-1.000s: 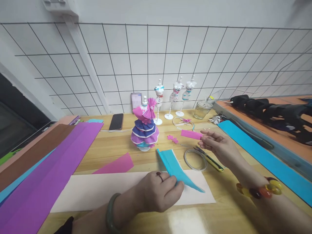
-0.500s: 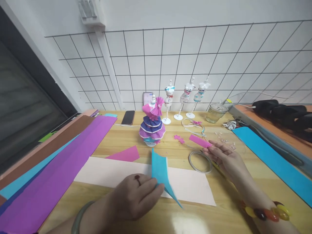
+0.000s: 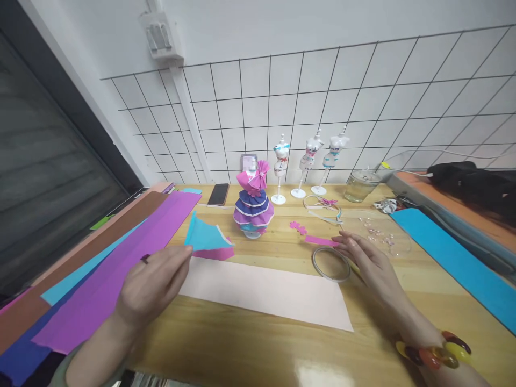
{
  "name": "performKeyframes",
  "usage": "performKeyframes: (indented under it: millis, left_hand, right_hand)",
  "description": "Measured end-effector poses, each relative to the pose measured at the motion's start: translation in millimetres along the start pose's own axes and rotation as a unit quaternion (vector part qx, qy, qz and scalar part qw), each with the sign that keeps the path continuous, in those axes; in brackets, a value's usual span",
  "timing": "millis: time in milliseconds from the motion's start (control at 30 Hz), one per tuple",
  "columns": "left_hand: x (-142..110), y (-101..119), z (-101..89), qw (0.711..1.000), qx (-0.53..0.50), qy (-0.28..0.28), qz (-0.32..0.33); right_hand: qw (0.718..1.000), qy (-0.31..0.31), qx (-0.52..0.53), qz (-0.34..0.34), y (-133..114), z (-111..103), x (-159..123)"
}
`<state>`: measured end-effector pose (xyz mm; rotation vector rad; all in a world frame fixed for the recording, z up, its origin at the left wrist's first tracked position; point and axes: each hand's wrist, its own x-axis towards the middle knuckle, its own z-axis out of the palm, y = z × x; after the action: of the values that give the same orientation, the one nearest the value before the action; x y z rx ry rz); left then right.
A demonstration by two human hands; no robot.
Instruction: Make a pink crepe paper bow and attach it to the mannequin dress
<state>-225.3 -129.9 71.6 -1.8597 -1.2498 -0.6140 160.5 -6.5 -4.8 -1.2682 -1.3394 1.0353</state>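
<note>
My left hand (image 3: 159, 282) pinches a blue piece of crepe paper (image 3: 205, 234) by its lower left corner, over a magenta paper piece (image 3: 215, 253). Between thumb and fingers my right hand (image 3: 365, 258) holds one end of a narrow pink paper strip (image 3: 321, 241). Just below that strip lies a coil of wire (image 3: 315, 264). A pale pink paper strip (image 3: 262, 292) stretches flat across the table between my hands. Behind it stands a small dress form in a ruffled purple and blue paper dress (image 3: 253, 207).
Three white mini dress forms (image 3: 281, 161) stand by the tiled wall, beside a glass jar (image 3: 362, 185). Long paper strips, purple (image 3: 133, 263) among them, lie left; a blue strip (image 3: 455, 263) lies right. Pink paper flowers (image 3: 298, 228), a phone (image 3: 219, 194) and clear beads (image 3: 379, 236) are on the table.
My left hand has carried the blue paper left, off the pale pink strip and over the magenta piece. The pink strip in my right hand has come slightly lower and left.
</note>
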Motion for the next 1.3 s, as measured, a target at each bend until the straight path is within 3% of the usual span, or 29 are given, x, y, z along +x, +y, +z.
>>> performKeyframes:
  millis: [167,333,500,633,733,900,1033,1167,1300]
  left_hand:
    - [4,-10,3.9,0.998,0.014,0.051,-0.021]
    - [1,-4,19.2,0.999,-0.016,0.032,-0.022]
    - [4,4,24.9,1.000,-0.023,0.014,-0.017]
    - [11,13,22.6,0.999,-0.037,0.011,0.007]
    - [15,37,23.6,0.998,-0.048,-0.002,0.031]
    - [17,113,39.4,0.983,-0.088,-0.111,0.121]
    - [22,163,53.5,0.969,-0.134,-0.123,0.169]
    - [30,180,56.7,0.954,-0.173,-0.176,0.172]
    - [31,168,60.2,0.916,-0.274,-0.242,0.163]
  right_hand:
    - [0.986,-0.049,-0.136,-0.082,1,5,0]
    - [0.947,-0.124,-0.259,-0.143,21,9,18]
    - [0.894,-0.084,-0.380,-0.220,29,7,19]
    - [0.885,-0.086,-0.384,-0.249,17,10,5]
    - [0.884,-0.113,-0.357,-0.279,9,17,-9]
    - [0.866,-0.158,-0.345,-0.326,9,26,-19]
    - [0.850,-0.201,-0.335,-0.353,14,25,-17]
    - [0.857,-0.227,-0.310,-0.343,13,25,-19]
    - [0.861,-0.226,-0.323,-0.321,10,28,-19]
